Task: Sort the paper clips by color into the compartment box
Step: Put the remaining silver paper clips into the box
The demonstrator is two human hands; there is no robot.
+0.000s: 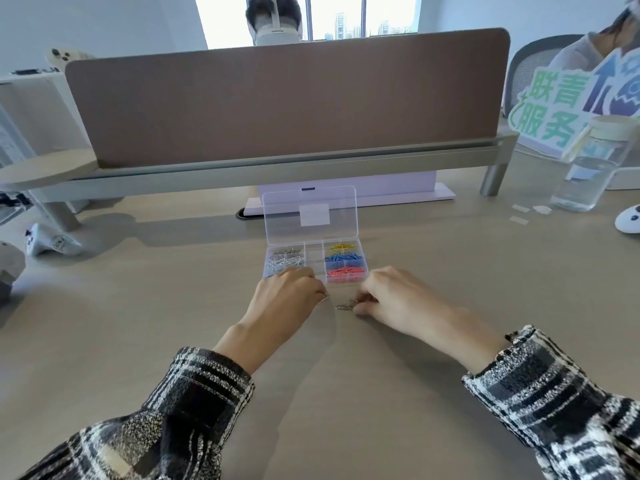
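We look down on a pale wooden desk (pixel 138 306) where a clear plastic box (pixel 314 258) sits just in front of two hands in checked sleeves. Its lid (pixel 310 216) stands open and upright at the back, so every compartment can be reached from above. The right column is already sorted, with yellow clips (pixel 341 245) at the back, blue clips (pixel 343 258) in the middle and pink clips (pixel 344 271) at the front. The left compartments hold silver and white clips (pixel 285 259), and the narrow middle ones look bare. The right hand (pixel 391 296) rests on the desk close to the box's front edge and pinches a small bunch of silver clips (pixel 344 305) between thumb and fingertips, low against the surface. The left hand (pixel 287 296) has its fingers curled down, and a single silver clip (pixel 325 298) glints at their tips, apparently pinched. We judge the hands sit close together to separate these last loose clips before dropping them in at the left. A water bottle (pixel 585 168) stands well apart at far right.
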